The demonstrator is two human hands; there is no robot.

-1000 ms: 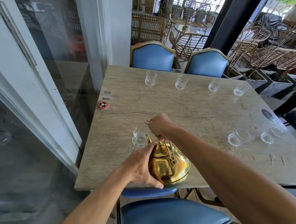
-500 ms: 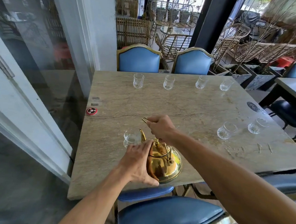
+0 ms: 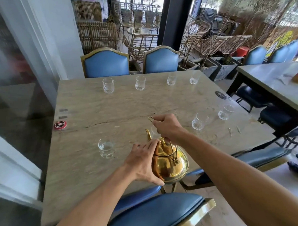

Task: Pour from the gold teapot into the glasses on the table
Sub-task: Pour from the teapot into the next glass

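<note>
**Both hands on a gold teapot (image 3: 174,165)**

It sits at the near edge of the tabletop (image 3: 88,179). The right hand (image 3: 166,127) curls round the thin hoop handle (image 3: 173,150); the left hand (image 3: 141,163) cups the side, thumb low. Polished metal – probably slippery, heavy if full – so lift by the handle. The nearest glass (image 3: 106,147), close on the left, looks thin and breakable.

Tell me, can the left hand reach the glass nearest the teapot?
Probably yes: the glass stands just left of the left hand, bare table between, but that hand holds the gold teapot.
</note>
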